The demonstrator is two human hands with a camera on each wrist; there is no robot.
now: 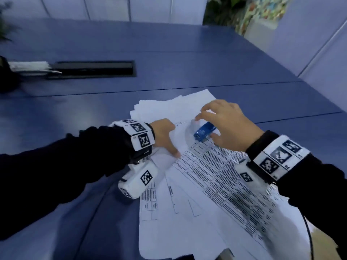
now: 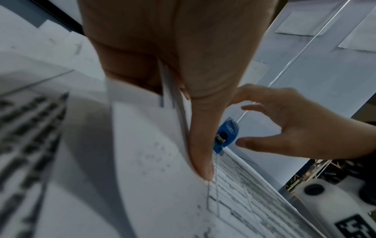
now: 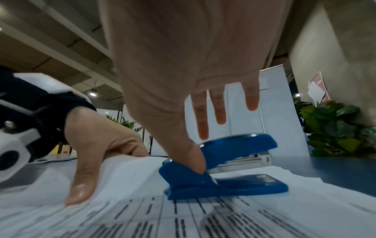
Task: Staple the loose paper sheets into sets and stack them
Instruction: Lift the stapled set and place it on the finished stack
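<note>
Blue stapler [image 1: 204,131] on printed sheets [image 1: 216,177], centre of table [image 1: 169,53]. Right hand [image 1: 225,124] spread above stapler, gripping nothing. Left hand [image 1: 165,136] pinches a sheet edge.

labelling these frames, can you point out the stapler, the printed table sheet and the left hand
stapler [image 3: 240,145]: right wrist view, on its blue top arm
printed table sheet [image 1: 216,171]: head view, on its printed rows
left hand [image 1: 163,134]: head view, on its back

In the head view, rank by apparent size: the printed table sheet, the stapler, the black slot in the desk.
1. Printed table sheet, largest by far.
2. Black slot, though it is farther from the camera.
3. Stapler, smallest, partly hidden by the right hand.
</note>
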